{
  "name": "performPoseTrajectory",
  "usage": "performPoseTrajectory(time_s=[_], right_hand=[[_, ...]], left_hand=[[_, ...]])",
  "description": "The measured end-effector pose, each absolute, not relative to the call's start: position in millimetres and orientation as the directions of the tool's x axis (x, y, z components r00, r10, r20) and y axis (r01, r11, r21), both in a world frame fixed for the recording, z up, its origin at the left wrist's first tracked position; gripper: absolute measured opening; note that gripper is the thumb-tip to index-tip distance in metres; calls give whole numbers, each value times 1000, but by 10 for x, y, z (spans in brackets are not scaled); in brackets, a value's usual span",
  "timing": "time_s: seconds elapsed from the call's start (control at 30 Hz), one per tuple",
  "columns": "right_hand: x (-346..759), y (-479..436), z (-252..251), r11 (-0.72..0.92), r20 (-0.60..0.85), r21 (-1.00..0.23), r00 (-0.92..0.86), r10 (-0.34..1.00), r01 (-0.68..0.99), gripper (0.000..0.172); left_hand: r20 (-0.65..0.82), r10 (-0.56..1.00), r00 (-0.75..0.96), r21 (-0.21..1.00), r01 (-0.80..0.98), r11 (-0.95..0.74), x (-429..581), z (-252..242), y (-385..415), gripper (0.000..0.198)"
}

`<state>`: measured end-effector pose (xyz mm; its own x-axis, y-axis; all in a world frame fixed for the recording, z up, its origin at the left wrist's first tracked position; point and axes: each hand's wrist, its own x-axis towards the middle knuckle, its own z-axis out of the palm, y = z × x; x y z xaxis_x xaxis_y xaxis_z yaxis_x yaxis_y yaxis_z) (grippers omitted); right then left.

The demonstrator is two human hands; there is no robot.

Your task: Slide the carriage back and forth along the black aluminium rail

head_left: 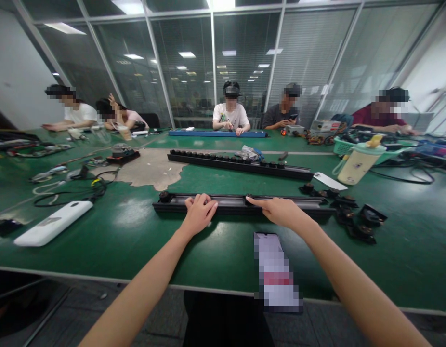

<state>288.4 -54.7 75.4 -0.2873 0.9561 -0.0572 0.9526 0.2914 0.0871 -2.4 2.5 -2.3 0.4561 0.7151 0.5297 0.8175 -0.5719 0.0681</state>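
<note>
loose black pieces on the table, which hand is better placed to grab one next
Likely the right hand: it is nearer the loose black pieces, while the left hand, farther away, is on the near black rail.

It's a black rail [230, 212] beneath the left hand [199, 213], grey channel [228, 202] inside, green tabletop [223, 260] all around!

Left hand [200, 215] hides rail [230, 211] section; phone screen [276, 265] blurred

1. Left hand [200, 215]: bare, slim, slender fingers.
2. Right hand [283, 212]: bare, of the same slender build.
3. Forearms [148, 284]: bare, tapering toward the hands.
4. Clothing [223, 318] over the legs: black; cut and seams too dark to tell.
</note>
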Motion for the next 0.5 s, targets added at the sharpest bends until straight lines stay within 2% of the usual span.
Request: performPoseTrajectory(time_s=[0.3,0.5], right_hand=[[3021,-508,533,315,34,94,-319,947,944,59],[2939,-534,559,292,73,30,-293,953,956,58]], left_hand=[[522,720,457,81,814,-576,-23,-34,44,38],[526,720,452,85,815,-574,-30,-31,40,37]])
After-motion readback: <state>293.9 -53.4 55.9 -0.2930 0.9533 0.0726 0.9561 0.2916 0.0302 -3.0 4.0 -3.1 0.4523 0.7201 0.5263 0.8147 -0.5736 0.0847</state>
